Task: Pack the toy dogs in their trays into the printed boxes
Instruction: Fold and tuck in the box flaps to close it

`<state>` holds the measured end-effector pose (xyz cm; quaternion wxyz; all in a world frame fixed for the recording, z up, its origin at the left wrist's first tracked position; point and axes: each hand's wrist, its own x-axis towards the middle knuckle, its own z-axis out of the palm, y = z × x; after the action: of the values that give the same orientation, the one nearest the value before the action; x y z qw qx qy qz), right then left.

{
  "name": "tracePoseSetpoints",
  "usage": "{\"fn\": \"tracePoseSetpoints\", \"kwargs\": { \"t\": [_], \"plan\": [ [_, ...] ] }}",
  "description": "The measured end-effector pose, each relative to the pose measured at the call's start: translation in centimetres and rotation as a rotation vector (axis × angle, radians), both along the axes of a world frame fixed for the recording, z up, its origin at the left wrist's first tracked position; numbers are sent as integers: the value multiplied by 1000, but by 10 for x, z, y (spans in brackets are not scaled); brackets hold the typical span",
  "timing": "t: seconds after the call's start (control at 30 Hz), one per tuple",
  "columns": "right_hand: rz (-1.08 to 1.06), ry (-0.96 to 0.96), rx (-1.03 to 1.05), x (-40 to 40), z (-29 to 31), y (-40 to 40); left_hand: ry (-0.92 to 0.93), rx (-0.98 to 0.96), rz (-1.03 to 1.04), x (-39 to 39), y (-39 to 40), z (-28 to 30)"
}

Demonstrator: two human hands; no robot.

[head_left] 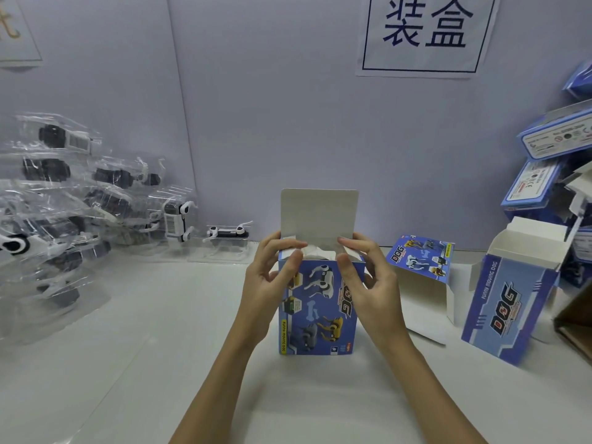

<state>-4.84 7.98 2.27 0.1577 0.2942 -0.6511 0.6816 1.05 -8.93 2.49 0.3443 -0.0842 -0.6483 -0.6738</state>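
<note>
Both hands [272, 280] hold "DOG" box [320, 315] upright

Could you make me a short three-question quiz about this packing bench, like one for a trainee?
1. True or false: the top lid of the printed box in the middle stands open.
2. What are the left hand and right hand touching? A) the side flaps at the box's open top B) a clear tray C) the wall sign
3. On which side of the bench is the pile of toy dogs in clear trays?

Key
1. True; it stands upright behind the opening.
2. A; fingers of each hand are on a flap.
3. The person's left; more open boxes are on the right.
</note>
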Motion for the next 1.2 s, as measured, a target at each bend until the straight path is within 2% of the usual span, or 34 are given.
{"fn": "tracePoseSetpoints", "kwargs": {
  "t": [0.2, 0.43, 0.6, 0.7, 0.8, 0.9, 1.0, 1.1, 1.2],
  "plan": [
    [22, -6, 6, 0, 8, 6, -8, -39, 62, -3, 3, -1],
    [123, -108, -107, -1, 6, -1, -79, 100, -18, -5, 2, 3],
    [139, -88, -143, -1, 7, 0, 12, 138, -89, -2, 6, 7],
    [175, -22, -98, -3, 8, 5, 46, 144, -135, -1, 2, 7],
    [135, 21, 14, -3, 6, 7, -33, 49, -151, 1, -1, 6],
    [145, 17, 55, -5, 2, 10, -19, -15, -142, 1, 0, 4],
    [172, 26, 126, -6, -1, 12, -13, 9, -117, 0, 2, 2],
    [184, -48, 90, -3, -2, 9, -25, 32, -134, 0, 5, 2],
    [159, -38, 37, -1, 0, 5, -4, 14, -137, 0, 5, 1]
  ]
}}
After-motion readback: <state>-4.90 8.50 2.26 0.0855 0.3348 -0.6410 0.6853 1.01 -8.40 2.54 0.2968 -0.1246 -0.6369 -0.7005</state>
